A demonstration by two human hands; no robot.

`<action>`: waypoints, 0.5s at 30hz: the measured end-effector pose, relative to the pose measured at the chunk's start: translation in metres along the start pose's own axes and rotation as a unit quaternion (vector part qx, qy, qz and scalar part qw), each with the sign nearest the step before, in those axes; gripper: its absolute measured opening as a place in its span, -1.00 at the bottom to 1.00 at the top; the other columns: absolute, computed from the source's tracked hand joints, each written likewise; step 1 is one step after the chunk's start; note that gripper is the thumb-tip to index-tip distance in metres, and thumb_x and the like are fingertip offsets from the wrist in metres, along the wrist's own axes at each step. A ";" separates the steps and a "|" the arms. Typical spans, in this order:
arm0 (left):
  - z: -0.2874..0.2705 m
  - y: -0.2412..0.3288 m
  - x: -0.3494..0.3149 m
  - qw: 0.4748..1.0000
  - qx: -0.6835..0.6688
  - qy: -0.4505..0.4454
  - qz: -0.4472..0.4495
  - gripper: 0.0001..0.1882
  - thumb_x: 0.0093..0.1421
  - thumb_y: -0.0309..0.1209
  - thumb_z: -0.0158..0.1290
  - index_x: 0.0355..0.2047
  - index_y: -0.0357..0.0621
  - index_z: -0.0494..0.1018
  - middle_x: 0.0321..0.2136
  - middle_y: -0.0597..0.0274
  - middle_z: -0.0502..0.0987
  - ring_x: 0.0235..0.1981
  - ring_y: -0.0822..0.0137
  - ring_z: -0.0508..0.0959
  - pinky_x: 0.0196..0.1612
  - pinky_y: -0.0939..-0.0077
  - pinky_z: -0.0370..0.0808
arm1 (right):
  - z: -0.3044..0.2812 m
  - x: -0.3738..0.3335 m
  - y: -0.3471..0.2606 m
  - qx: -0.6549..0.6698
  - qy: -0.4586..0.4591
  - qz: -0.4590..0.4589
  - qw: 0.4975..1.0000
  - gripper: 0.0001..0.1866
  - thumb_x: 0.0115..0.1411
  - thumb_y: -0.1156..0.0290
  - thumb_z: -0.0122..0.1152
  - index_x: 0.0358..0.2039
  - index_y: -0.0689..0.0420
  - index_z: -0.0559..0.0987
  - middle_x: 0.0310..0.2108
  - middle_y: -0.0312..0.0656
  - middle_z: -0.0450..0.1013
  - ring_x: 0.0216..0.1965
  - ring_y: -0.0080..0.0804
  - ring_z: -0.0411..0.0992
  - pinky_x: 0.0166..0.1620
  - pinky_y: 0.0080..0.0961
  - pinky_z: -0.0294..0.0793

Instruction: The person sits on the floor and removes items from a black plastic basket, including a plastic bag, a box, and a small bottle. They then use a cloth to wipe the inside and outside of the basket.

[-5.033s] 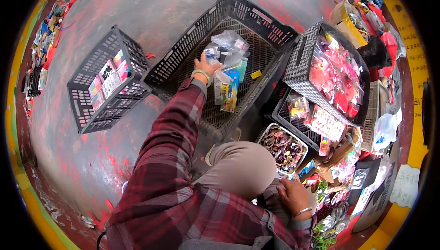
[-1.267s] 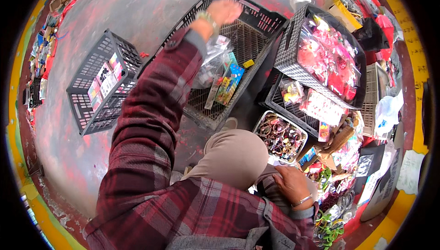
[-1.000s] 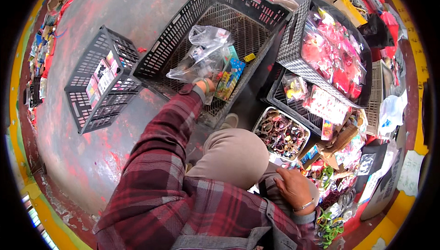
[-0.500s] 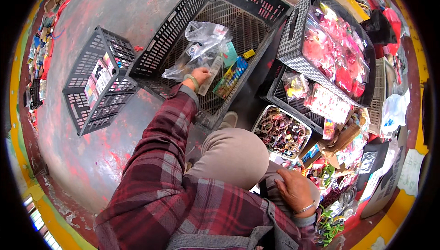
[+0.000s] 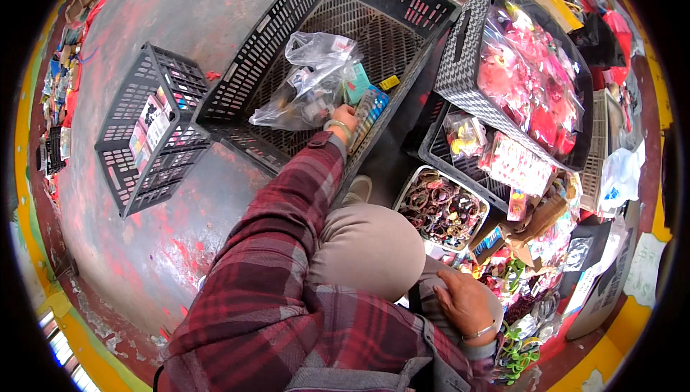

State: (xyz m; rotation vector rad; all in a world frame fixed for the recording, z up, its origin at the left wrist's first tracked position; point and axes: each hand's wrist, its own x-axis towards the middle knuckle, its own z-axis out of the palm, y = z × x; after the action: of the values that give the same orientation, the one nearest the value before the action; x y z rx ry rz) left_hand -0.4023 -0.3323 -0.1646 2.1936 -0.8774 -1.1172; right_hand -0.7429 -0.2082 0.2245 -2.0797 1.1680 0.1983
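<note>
Left hand [image 5: 345, 117] has shifted toward the crate's [image 5: 248, 68] right edge, so the blue packet [image 5: 372, 107] is nearest; pinching, cannot tell. Right hand [image 5: 467, 308] rests loosely spread on thigh [image 5: 427, 290].

Your large crate [image 5: 269, 51] was matt plastic; the bag [image 5: 305, 90] inside it, glossy, crinkled plastic. Nearer you than it, your sleeve [image 5: 269, 209] was matt cloth; left of the crate, the floor [image 5: 154, 263] looked glossy.
</note>
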 end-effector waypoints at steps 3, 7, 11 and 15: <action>0.015 0.042 -0.015 0.994 -0.044 0.056 -0.086 -0.21 -0.20 -0.45 0.25 0.05 -0.24 0.12 -0.20 -0.18 0.43 -0.15 -0.07 0.45 -0.08 0.31 0.37 | 0.000 -0.003 0.002 -0.006 -0.002 0.025 1.000 -0.74 -0.01 0.40 0.15 -0.29 0.21 0.44 -0.42 -0.05 0.41 -0.33 -0.06 0.36 -0.26 -0.25 0.33; 0.015 -0.049 0.046 0.974 -0.159 0.155 -0.050 -0.14 -0.25 -0.39 0.31 0.06 -0.33 0.13 -0.17 -0.14 0.44 -0.10 0.01 0.44 -0.05 0.34 0.36 | -0.003 0.003 0.003 -0.008 -0.014 -0.027 0.999 -0.73 -0.02 0.40 0.16 -0.28 0.20 0.44 -0.41 -0.05 0.42 -0.32 -0.06 0.36 -0.25 -0.26 0.34; 0.020 -0.015 0.034 0.999 -0.041 -0.031 -0.010 -0.46 -0.20 -0.33 0.27 -0.19 -0.30 0.40 -0.30 0.02 0.51 -0.27 0.13 0.51 -0.16 0.35 0.39 | 0.000 -0.001 0.005 -0.008 -0.003 0.005 1.000 -0.73 -0.02 0.40 0.17 -0.28 0.19 0.44 -0.41 -0.04 0.42 -0.33 -0.07 0.37 -0.25 -0.27 0.35; 0.025 0.046 -0.014 0.990 0.118 -0.080 -0.014 -0.51 -0.06 -0.26 0.13 -0.12 -0.23 0.38 -0.20 -0.10 0.47 -0.08 -0.03 0.42 -0.07 0.24 0.37 | 0.000 -0.008 0.003 -0.014 0.013 0.014 1.000 -0.73 -0.03 0.40 0.18 -0.28 0.19 0.44 -0.41 -0.05 0.42 -0.33 -0.08 0.37 -0.25 -0.27 0.35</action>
State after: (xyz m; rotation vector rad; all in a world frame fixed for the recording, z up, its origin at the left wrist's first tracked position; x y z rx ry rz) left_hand -0.4439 -0.3556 -0.1387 2.3362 -1.1005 -1.2746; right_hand -0.7499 -0.2031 0.2267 -2.0974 1.2175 0.2033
